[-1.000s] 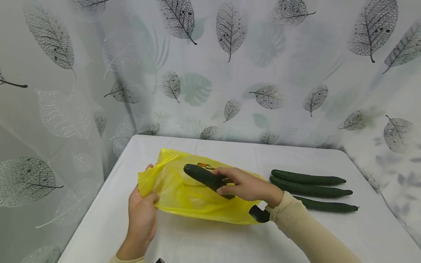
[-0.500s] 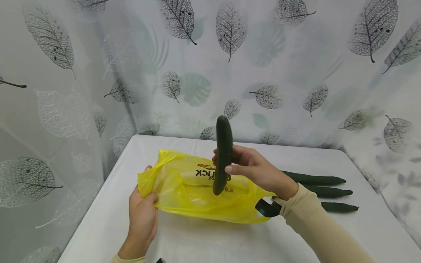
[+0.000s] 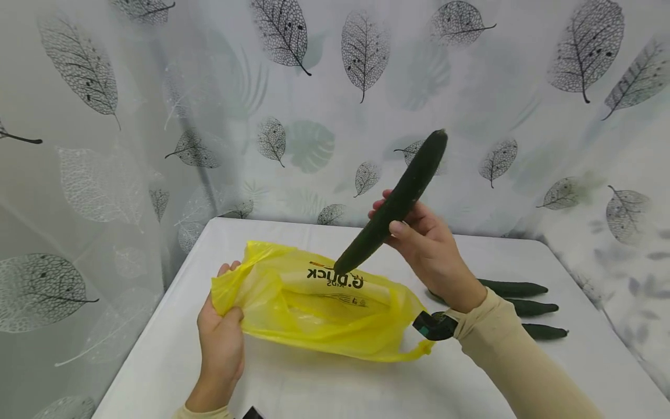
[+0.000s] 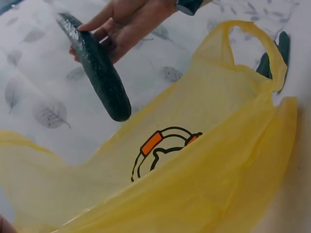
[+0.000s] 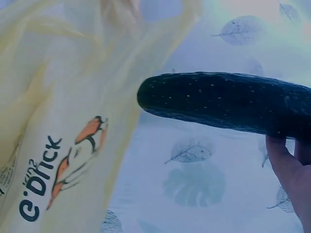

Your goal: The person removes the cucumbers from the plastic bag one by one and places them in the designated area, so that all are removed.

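Note:
My right hand (image 3: 431, 250) grips a dark green cucumber (image 3: 400, 198) between thumb and fingers, raised over the table and tilted, its lower end overlapping the bag's print in the head view. At the left, my left hand (image 3: 222, 331) pinches the edge of a yellow plastic bag (image 3: 314, 331), thumb in front and fingers behind. Printed lettering and an orange drawing show on the bag, whose mouth gapes in the left wrist view. There the cucumber (image 4: 99, 68) hangs above the bag's far edge.
Several more cucumbers (image 3: 534, 307) lie side by side on the white table (image 3: 314, 390) at the right, partly hidden behind my right forearm. A leaf-patterned curtain (image 3: 314, 87) surrounds the table's back and sides.
My right hand has lifted the cucumber up and to the right, turning it from pointing upper left, through upright, to pointing upper right. My left hand keeps its pinch on the bag, shifting slightly.

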Demonstrator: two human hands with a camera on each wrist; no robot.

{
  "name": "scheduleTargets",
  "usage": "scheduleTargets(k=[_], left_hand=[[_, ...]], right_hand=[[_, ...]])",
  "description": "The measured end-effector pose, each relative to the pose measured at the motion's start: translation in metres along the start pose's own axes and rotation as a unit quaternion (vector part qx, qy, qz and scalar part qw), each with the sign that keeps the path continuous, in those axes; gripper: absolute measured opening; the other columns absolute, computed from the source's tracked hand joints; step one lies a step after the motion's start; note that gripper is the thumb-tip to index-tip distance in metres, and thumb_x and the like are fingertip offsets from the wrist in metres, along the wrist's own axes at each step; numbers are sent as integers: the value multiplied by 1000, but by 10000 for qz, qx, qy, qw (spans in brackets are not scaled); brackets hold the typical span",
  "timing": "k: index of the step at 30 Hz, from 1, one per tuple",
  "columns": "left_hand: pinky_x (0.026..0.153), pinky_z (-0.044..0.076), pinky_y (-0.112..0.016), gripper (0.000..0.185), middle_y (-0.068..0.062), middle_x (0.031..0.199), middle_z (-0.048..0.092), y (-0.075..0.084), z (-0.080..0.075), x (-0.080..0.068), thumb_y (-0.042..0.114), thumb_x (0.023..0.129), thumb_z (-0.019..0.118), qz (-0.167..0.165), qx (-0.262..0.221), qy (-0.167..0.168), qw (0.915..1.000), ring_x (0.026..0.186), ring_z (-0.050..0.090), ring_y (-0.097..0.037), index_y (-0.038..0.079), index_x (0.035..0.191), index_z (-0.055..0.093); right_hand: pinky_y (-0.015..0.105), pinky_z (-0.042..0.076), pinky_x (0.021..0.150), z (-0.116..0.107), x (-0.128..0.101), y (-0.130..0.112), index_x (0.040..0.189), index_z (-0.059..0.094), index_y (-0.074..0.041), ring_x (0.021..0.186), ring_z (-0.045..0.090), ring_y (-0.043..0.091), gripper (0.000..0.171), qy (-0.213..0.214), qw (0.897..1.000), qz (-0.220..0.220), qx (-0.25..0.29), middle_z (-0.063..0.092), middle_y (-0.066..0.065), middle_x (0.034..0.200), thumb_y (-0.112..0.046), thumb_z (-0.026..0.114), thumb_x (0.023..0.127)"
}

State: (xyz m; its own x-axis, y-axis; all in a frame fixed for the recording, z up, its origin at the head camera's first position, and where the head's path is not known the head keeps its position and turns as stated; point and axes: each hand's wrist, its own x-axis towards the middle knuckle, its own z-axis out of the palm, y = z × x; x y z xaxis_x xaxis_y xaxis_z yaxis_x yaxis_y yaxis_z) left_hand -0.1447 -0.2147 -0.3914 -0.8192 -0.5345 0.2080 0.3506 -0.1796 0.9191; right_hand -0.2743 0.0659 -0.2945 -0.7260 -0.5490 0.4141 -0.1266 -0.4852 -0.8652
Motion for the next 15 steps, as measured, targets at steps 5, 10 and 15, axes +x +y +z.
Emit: scheduleTargets(k=[5, 10, 15], left_hand=[[102, 31, -23, 77, -10, 141, 38, -1, -1, 2, -26, 71, 23, 8, 3, 69, 10000, 129, 34, -16, 3, 142, 29], [102, 31, -22, 78, -10, 141, 38, -1, -2, 2, -26, 70, 22, 22, 56, 152, 9999, 129, 34, -16, 3, 142, 29], [101, 32, -23, 79, -7, 139, 41, -2, -1, 2, -27, 69, 21, 82, 3, 317, 9995, 128, 35, -16, 4, 141, 32]], right_hand=[[52, 31, 101, -13, 1, -17, 138, 31, 4, 122, 38, 38, 46, 338, 9955, -691, 556, 44, 22, 127, 7, 40, 92], [51, 30, 102, -25, 0, -34, 137, 32, 5, 120, 41, 38, 48, 625, 9842, -1253, 1081, 48, 21, 123, 9, 43, 90], [51, 30, 102, -35, -3, -46, 136, 33, 6, 121, 39, 40, 48, 816, 9807, -1463, 1008, 48, 22, 122, 11, 42, 89]])
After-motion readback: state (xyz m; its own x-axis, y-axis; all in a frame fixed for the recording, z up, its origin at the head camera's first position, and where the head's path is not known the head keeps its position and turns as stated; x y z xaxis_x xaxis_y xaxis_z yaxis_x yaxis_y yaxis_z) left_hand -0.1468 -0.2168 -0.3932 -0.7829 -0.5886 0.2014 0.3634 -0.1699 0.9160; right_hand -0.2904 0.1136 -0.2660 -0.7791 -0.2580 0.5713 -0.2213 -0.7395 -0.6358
